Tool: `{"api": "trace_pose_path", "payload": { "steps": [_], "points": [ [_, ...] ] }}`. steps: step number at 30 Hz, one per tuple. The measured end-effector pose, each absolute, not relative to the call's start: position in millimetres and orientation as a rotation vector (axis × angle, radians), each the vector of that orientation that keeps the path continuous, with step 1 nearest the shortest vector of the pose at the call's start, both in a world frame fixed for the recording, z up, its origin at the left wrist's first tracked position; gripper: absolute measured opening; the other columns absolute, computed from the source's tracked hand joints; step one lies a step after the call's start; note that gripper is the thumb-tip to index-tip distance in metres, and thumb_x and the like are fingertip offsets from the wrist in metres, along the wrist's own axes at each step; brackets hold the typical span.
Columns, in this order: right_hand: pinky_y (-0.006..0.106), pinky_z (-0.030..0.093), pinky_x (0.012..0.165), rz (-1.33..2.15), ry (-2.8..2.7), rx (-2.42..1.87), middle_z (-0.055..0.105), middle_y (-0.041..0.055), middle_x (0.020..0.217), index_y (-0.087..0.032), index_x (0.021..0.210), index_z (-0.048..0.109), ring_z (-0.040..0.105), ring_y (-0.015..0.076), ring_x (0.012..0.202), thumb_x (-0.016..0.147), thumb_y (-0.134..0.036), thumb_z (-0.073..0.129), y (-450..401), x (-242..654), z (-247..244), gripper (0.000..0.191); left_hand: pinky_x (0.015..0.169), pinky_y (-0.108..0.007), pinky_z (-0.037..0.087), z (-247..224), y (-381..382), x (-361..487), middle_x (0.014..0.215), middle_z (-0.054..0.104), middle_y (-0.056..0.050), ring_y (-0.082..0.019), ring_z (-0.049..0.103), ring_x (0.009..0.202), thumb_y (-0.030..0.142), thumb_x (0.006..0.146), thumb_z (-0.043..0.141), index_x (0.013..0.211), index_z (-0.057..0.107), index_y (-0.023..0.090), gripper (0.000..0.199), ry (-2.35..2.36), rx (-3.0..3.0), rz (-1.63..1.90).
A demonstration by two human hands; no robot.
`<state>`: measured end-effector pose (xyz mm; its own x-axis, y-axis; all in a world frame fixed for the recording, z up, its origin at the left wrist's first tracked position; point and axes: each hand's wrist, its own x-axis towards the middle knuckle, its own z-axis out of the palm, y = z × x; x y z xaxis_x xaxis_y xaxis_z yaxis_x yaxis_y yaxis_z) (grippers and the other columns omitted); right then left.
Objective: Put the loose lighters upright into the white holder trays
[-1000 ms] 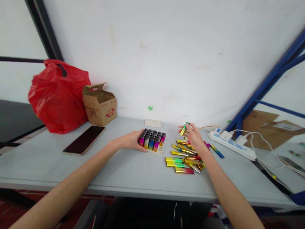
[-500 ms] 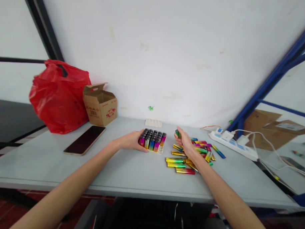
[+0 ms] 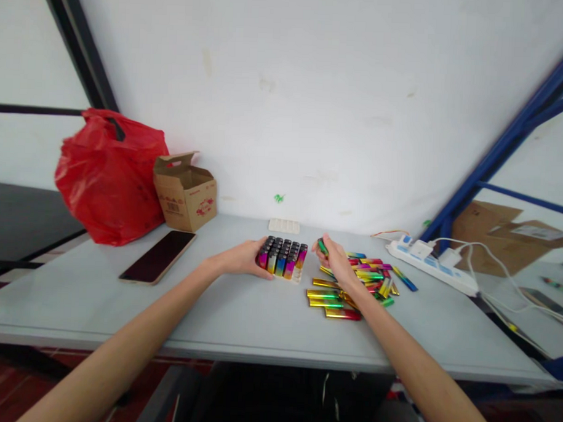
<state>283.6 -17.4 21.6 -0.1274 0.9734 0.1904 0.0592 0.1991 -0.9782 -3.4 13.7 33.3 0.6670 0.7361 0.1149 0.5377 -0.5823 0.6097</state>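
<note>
Several upright lighters (image 3: 282,260) with black tops and shiny purple, blue and yellow bodies stand close together in a white tray (image 3: 296,275), whose front right corner shows bare slots. Around the left side of this block, my left hand (image 3: 249,259) is closed, thumb at the front and fingers behind. My right hand (image 3: 334,260) grips a green lighter (image 3: 323,247) to the right of the tray, apart from it. Below and beside that hand lies a loose pile of metallic lighters (image 3: 325,294), partly hidden by my right forearm.
Against the wall lies a second white tray (image 3: 283,226). On the left are a phone (image 3: 158,257), an open cardboard box (image 3: 185,195) and a red plastic bag (image 3: 111,180). A white power strip (image 3: 431,267) with plugs and cables lies on the right, near a blue frame (image 3: 491,144).
My right hand has moved slightly left toward the tray, and the green lighter in it has tilted. My left hand stays at the block of lighters.
</note>
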Motion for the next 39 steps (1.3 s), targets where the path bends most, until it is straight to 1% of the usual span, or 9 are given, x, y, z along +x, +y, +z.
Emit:
{"api": "trace_pose_path", "payload": {
  "steps": [4,7,11,24,27,30,34,37,39],
  "points": [
    [0.028,0.047,0.058,0.802,-1.672,-1.047,0.051,-0.0031,0.068,-0.022,0.098,0.059,0.052,0.0143,0.056,0.102,-0.068,0.036,-24,285,24,0.051,0.096,-0.039,0.054,33,14,-4,0.13,0.072,-0.007,-0.033,0.069,0.115,0.064,0.065,0.084,0.139,0.052,0.024,0.09,0.992,2.329,0.488],
    [0.031,0.051,0.072,0.513,-1.86,-1.04,0.061,0.0028,0.081,-0.023,0.098,0.057,0.061,0.0195,0.078,0.103,-0.06,0.042,-30,285,29,0.04,0.096,-0.039,0.054,33,14,-3,0.131,0.071,-0.008,-0.033,0.068,0.116,0.062,0.065,0.085,0.139,0.052,0.023,0.09,0.968,2.318,0.496],
    [0.033,0.048,0.076,0.301,-2.003,-1.038,0.06,0.0038,0.084,-0.023,0.087,0.058,0.056,0.0203,0.08,0.1,-0.055,0.052,-35,283,32,0.035,0.093,-0.039,0.055,33,15,-3,0.126,0.073,-0.008,-0.033,0.069,0.111,0.06,0.064,0.085,0.138,0.053,0.022,0.089,0.995,2.306,0.475],
    [0.027,0.034,0.062,0.413,-2.131,-1.147,0.061,-0.0008,0.067,-0.024,0.077,0.06,0.051,0.0166,0.061,0.093,-0.052,0.068,-24,285,19,0.033,0.086,-0.037,0.055,37,12,-2,0.116,0.075,-0.006,-0.031,0.071,0.103,0.058,0.064,0.085,0.13,0.055,0.022,0.081,1.032,2.305,0.449],
    [0.027,0.028,0.058,0.33,-2.192,-1.227,0.059,-0.0015,0.062,-0.023,0.07,0.057,0.045,0.0147,0.055,0.093,-0.055,0.067,-22,286,18,0.041,0.088,-0.038,0.055,38,11,-2,0.118,0.075,-0.006,-0.031,0.07,0.104,0.058,0.064,0.086,0.132,0.054,0.022,0.083,1.036,2.307,0.442],
    [0.027,0.032,0.06,0.301,-2.28,-1.213,0.058,-0.0017,0.062,-0.023,0.071,0.058,0.046,0.0146,0.056,0.102,-0.052,0.055,-21,294,23,0.043,0.09,-0.038,0.055,40,9,-1,0.121,0.074,-0.007,-0.032,0.07,0.107,0.058,0.066,0.085,0.135,0.053,0.022,0.085,1.041,2.316,0.447],
    [0.031,0.046,0.083,0.109,-2.326,-1.263,0.071,0.0069,0.088,-0.02,0.088,0.069,0.062,0.0203,0.083,0.105,-0.032,0.049,-12,328,29,0.029,0.09,-0.037,0.055,38,11,-2,0.122,0.074,-0.006,-0.031,0.07,0.108,0.062,0.066,0.084,0.135,0.053,0.023,0.085,0.997,2.315,0.461],
    [0.039,0.046,0.101,0.039,-2.314,-1.413,0.073,0.0137,0.11,-0.017,0.105,0.074,0.065,0.0256,0.107,0.097,-0.019,0.056,-3,364,27,0.019,0.094,-0.038,0.054,35,13,-3,0.129,0.071,-0.007,-0.032,0.068,0.113,0.064,0.065,0.085,0.138,0.051,0.023,0.09,0.985,2.327,0.487],
    [0.04,0.047,0.103,0.08,-2.323,-1.501,0.073,0.0144,0.116,-0.017,0.109,0.075,0.066,0.0269,0.111,0.094,-0.015,0.059,0,384,25,0.022,0.093,-0.039,0.055,34,14,-3,0.129,0.071,-0.008,-0.032,0.068,0.113,0.065,0.065,0.085,0.139,0.051,0.023,0.091,0.997,2.328,0.483]
  ]
}}
